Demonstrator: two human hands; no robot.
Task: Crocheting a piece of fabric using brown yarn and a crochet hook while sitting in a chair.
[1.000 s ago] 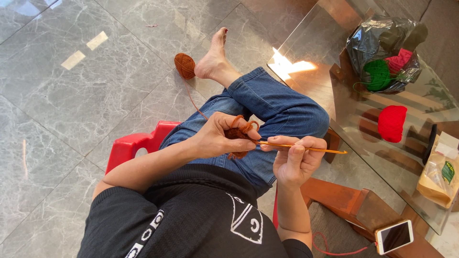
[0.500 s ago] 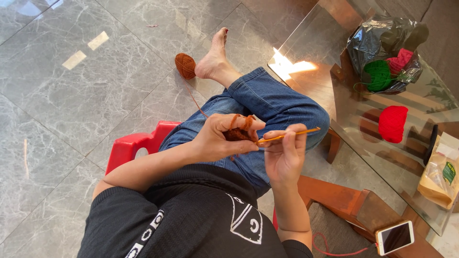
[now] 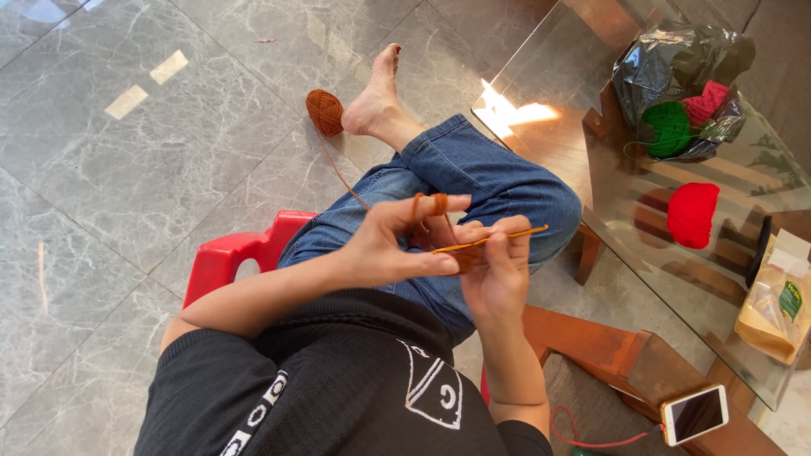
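Gripping crochet hook (image 3: 490,239), right hand (image 3: 497,272)

A home living room, by the look of it; polished grey marble floor tiles (image 3: 127,169), a glass-topped coffee table (image 3: 591,194) with a wooden frame, a red plastic stool (image 3: 228,257), a bare foot (image 3: 376,97), balls of yarn (image 3: 325,111) lying about.
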